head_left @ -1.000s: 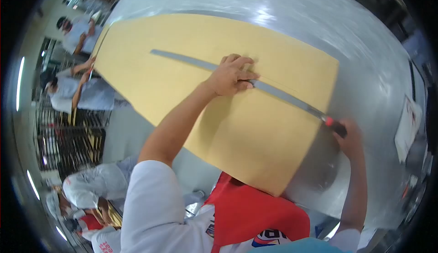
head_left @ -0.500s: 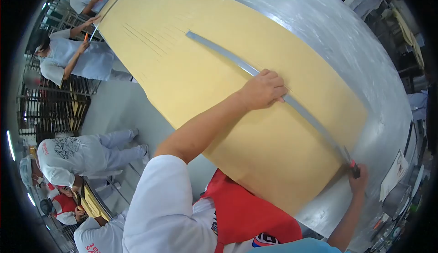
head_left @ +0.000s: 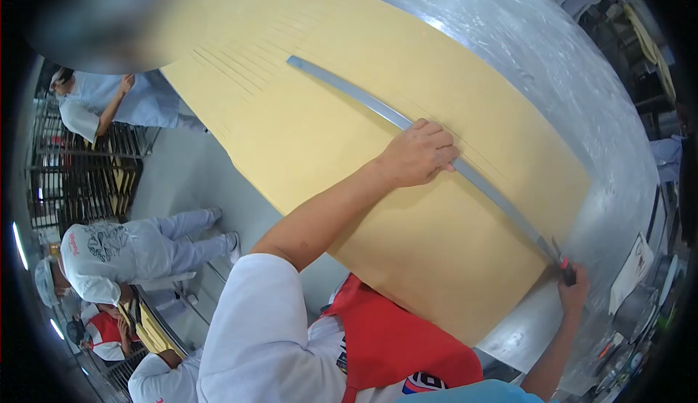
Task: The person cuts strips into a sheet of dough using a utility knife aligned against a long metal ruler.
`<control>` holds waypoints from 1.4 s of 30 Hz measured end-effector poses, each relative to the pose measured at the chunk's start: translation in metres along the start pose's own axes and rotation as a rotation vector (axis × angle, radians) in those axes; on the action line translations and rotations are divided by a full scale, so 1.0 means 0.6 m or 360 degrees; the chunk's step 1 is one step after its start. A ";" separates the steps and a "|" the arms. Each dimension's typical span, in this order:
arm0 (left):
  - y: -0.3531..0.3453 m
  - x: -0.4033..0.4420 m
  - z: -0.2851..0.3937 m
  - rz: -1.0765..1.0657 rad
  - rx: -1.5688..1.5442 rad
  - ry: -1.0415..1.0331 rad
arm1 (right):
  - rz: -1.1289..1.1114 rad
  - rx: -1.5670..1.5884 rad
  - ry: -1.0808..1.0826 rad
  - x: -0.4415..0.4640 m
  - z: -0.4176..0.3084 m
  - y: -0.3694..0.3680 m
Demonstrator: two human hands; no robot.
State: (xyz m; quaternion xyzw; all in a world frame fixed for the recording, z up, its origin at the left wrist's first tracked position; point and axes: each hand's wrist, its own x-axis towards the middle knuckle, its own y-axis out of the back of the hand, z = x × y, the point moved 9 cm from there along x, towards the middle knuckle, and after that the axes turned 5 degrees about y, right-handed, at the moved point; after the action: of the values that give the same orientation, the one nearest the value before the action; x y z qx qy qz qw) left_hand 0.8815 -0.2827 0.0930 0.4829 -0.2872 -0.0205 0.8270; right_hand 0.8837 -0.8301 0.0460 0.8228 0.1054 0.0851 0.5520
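Observation:
A large yellow sheet of dough (head_left: 305, 134) lies spread over the metal table. Across it runs a long metal ruler (head_left: 502, 198), and my left hand (head_left: 420, 153) grips it near the middle from above. My right hand (head_left: 574, 287) is closed around the dark and red handle of a knife (head_left: 566, 265). The knife's blade points up beside the ruler's near end, close to the sheet's right edge. Whether the blade touches the dough I cannot tell. A thin straight line runs just beyond the ruler, and several parallel lines mark the sheet's far part.
A co-worker (head_left: 116, 101) stands at the table's far left side, partly behind a blurred patch. Others work behind me around another table (head_left: 163, 334). Racks (head_left: 80, 163) line the left wall. A white paper (head_left: 630, 276) and metal pans lie to the right.
The ruler and my left hand have shifted slightly toward my body, so the line beyond the ruler shows more. My right hand stays at the ruler's near end with the knife.

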 end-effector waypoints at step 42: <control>-0.100 -0.005 0.138 0.0040 0.0911 0.0476 | 0.0250 -0.0011 0.0529 0.037 -0.093 -0.031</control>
State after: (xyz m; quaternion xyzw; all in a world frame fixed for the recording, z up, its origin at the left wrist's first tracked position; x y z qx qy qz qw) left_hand 0.8525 -0.3786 0.0737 0.6899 -0.1626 0.1425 0.6908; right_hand 0.8893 -0.7679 0.0504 0.8012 0.1302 0.2632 0.5215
